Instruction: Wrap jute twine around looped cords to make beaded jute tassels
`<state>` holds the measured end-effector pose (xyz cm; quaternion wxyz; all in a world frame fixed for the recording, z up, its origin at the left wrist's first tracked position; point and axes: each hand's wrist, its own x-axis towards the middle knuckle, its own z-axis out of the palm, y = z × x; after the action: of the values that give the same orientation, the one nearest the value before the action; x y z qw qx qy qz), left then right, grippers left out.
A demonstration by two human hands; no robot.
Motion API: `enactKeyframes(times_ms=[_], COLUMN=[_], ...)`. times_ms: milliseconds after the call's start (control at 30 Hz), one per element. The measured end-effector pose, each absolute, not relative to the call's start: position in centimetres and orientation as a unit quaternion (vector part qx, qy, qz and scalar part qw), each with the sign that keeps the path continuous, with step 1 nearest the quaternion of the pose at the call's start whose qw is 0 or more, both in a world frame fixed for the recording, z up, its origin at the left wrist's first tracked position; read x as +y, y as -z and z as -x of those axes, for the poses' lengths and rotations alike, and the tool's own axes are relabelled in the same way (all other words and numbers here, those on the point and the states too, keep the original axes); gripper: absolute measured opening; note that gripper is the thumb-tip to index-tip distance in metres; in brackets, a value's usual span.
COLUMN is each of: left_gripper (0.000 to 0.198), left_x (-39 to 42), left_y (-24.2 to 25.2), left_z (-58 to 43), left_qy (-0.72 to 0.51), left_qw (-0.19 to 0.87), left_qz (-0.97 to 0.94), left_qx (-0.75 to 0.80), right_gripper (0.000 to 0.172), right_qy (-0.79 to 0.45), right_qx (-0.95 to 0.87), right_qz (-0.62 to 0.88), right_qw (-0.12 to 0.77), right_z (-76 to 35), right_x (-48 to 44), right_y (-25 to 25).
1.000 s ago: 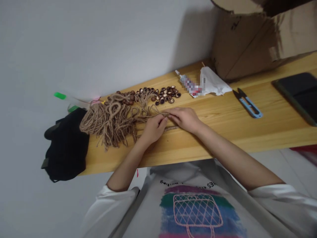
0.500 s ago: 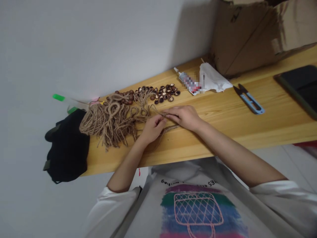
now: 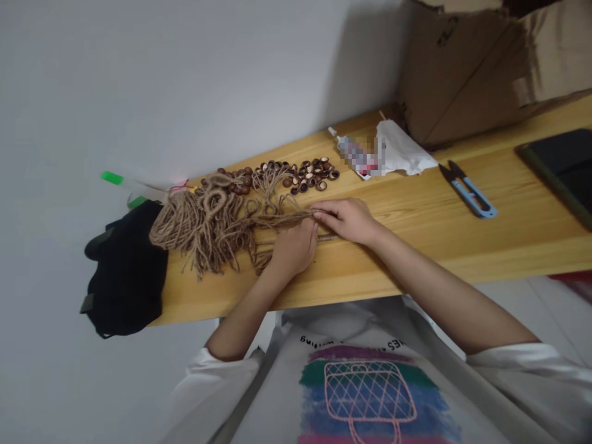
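Observation:
Brown twine strands point(image 3: 284, 219) stretch over the wooden table from the left toward both hands. My right hand point(image 3: 349, 219) pinches their right end between thumb and fingers. Close beside it, my left hand point(image 3: 296, 246) has its fingers closed at the strands, palm down; what lies inside its fingers is hidden. A stiffer, wrapped-looking length of twine point(image 3: 329, 237) lies on the table under and between the hands. To the left is a large heap of cut twine point(image 3: 198, 228) with a looped piece on top.
Halved brown nutshells point(image 3: 309, 176) lie behind the hands. A glue tube point(image 3: 354, 154), white tissue point(image 3: 402, 148), blue thread snips point(image 3: 472, 191) and a dark tablet-like object point(image 3: 562, 172) are to the right. A cardboard box point(image 3: 462, 74) stands at the back; black cloth point(image 3: 129, 271) lies left.
My left hand has turned over to palm down and shifted slightly right and lower. My right hand stays nearly in place, still pinching the twine. The view has shifted slightly.

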<state>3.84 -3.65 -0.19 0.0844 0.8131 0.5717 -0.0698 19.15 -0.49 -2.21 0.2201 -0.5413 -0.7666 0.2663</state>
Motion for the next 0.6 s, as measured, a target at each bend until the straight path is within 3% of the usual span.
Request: enactKeyframes(times_ms=[333,600], left_gripper=[0.024,0.019], left_x=[-4.2,-3.5], left_y=[-0.7,-4.9], left_z=[-1.7,6.3], left_qy=[0.021,0.024], left_qw=[0.036,0.035], left_qz=[-0.779,-0.766], left_qx=[0.626,0.642], right_gripper=[0.034,0.034], right_qy=[-0.241,-0.265], right_qx=[-0.770,-0.783], right_qz=[0.551,0.501], right_qw=[0.212,0.257], right_z=[-19.2,-20.2], right_x=[-0.4,0.4], right_y=[2.2,2.0])
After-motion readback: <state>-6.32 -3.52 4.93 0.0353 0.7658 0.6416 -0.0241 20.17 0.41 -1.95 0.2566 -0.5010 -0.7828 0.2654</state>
